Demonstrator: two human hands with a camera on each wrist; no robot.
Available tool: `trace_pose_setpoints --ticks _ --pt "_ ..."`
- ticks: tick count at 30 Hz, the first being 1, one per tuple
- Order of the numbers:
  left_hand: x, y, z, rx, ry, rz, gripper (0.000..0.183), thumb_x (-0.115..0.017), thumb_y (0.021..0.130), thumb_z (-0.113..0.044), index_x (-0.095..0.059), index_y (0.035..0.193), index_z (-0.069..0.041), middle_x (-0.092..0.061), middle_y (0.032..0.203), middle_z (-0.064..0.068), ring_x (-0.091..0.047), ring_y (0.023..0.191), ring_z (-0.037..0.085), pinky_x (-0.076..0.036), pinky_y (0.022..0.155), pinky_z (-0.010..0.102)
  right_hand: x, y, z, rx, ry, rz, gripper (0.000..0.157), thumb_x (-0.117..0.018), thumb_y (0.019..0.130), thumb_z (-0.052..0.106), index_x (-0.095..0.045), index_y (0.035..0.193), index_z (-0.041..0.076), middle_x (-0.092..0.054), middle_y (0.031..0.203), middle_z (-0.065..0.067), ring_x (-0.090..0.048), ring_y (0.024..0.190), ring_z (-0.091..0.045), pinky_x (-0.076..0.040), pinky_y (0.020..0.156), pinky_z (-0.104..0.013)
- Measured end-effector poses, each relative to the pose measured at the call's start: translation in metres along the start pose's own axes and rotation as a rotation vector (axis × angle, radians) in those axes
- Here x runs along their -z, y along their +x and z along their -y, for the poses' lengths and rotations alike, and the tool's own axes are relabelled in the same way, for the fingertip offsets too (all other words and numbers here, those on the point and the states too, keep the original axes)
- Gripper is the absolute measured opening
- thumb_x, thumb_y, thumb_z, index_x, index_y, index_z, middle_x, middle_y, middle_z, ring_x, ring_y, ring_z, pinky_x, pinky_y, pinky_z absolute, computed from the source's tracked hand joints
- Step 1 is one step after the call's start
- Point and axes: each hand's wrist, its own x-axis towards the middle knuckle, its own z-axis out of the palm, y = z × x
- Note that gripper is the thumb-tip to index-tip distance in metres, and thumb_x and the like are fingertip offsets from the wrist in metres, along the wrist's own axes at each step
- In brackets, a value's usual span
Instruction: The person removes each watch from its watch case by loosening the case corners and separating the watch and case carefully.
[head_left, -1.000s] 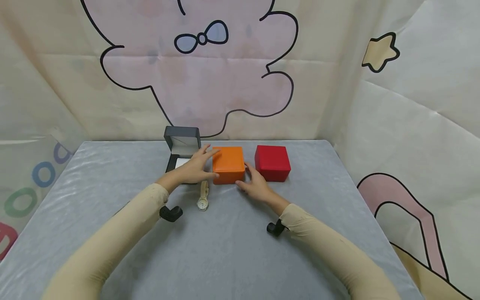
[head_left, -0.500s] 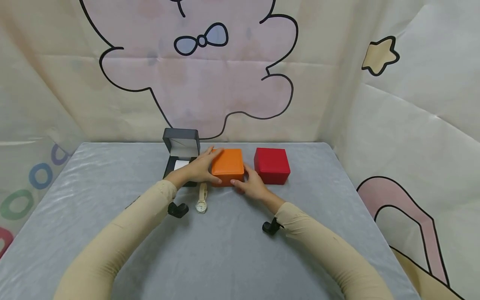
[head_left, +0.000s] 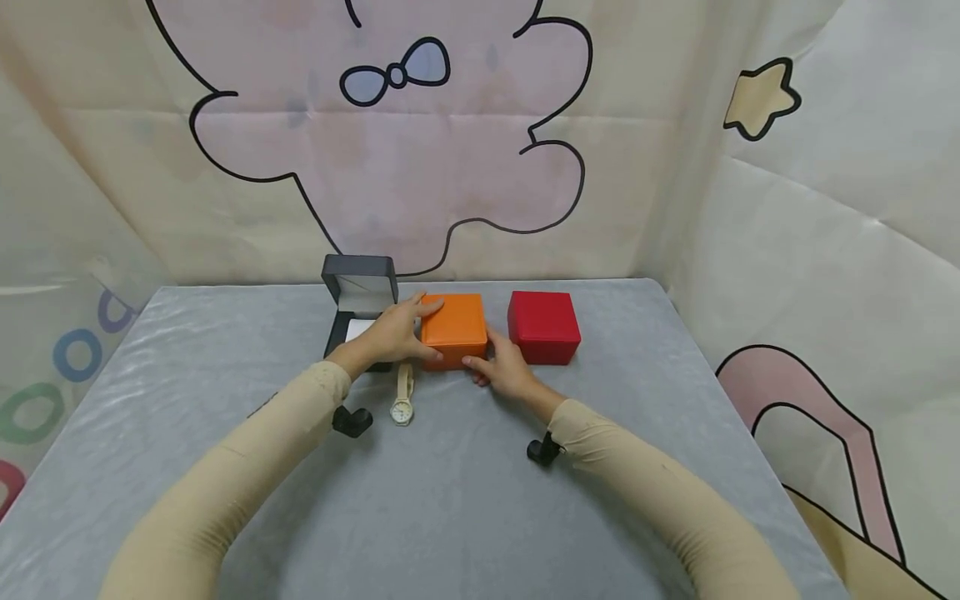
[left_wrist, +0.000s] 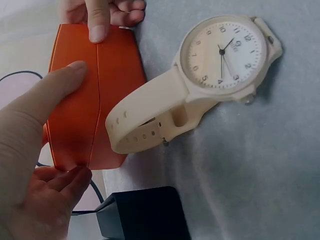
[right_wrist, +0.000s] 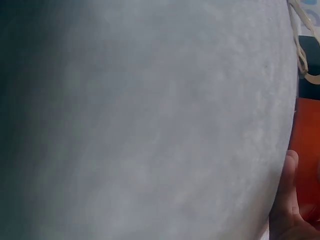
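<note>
An orange box (head_left: 453, 321) with its lid closed stands near the back of the table. My left hand (head_left: 386, 335) grips its left side, thumb on the front face and fingers over the left top edge. On the right, my right hand (head_left: 508, 367) holds the box at its front right corner, its thumb (left_wrist: 98, 22) on the front near the lid seam. A cream wristwatch (left_wrist: 222, 55) lies just in front of the box, its strap curled toward it. In the right wrist view, cloth fills most of the picture, with part of the right hand (right_wrist: 290, 200) at the edge.
A black watch box (head_left: 360, 279) with a raised lid and white lining stands left of the orange box, partly behind my left hand. To the right is a closed red box (head_left: 543, 327). Grey-blue cloth (head_left: 442, 500) covers the table; printed curtains hang behind.
My left hand has moved right and settled onto the orange box. The right hand has shifted slightly left, its thumb coming onto the front face. The lid stays closed.
</note>
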Motion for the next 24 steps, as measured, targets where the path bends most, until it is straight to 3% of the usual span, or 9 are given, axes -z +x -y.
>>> trace_pose_setpoints --ticks 7,11,17,24 --pt "0.011 0.003 0.001 0.029 -0.031 0.002 0.097 -0.086 0.076 -0.046 -0.038 0.157 -0.024 -0.018 0.169 0.019 -0.027 0.148 0.054 -0.029 0.118 0.066 0.002 0.003 0.005 0.002 -0.04 0.018 0.074 -0.069 0.096 0.02 -0.031 0.159 0.017 -0.062 0.133 -0.012 -0.066 0.061 -0.017 -0.06 0.06 -0.03" --pt "0.015 0.005 0.003 0.05 -0.088 0.013 0.097 -0.086 0.075 -0.048 -0.039 0.156 -0.026 -0.018 0.17 0.014 -0.033 0.147 0.046 -0.032 0.118 0.063 0.004 0.004 0.007 -0.003 -0.028 0.028 0.065 -0.069 0.096 0.019 -0.039 0.154 0.016 -0.064 0.131 -0.012 -0.067 0.062 -0.017 -0.061 0.06 -0.031" --pt "0.021 0.012 0.005 0.018 -0.194 0.018 0.092 -0.087 0.077 -0.042 -0.042 0.155 -0.024 -0.022 0.169 0.014 -0.049 0.136 0.034 -0.044 0.111 0.051 0.008 0.004 0.009 -0.037 0.002 0.02 0.055 -0.07 0.095 0.016 -0.048 0.146 0.009 -0.067 0.12 -0.016 -0.066 0.063 -0.017 -0.061 0.062 -0.03" --pt "0.013 0.011 0.014 0.005 -0.355 0.002 0.082 -0.084 0.08 -0.041 -0.048 0.152 -0.024 -0.051 0.153 0.009 -0.052 0.126 0.03 -0.045 0.105 0.046 0.003 -0.002 0.009 -0.111 0.034 0.0 0.057 -0.073 0.093 0.016 -0.051 0.145 0.009 -0.066 0.114 -0.016 -0.066 0.061 -0.018 -0.06 0.06 -0.029"
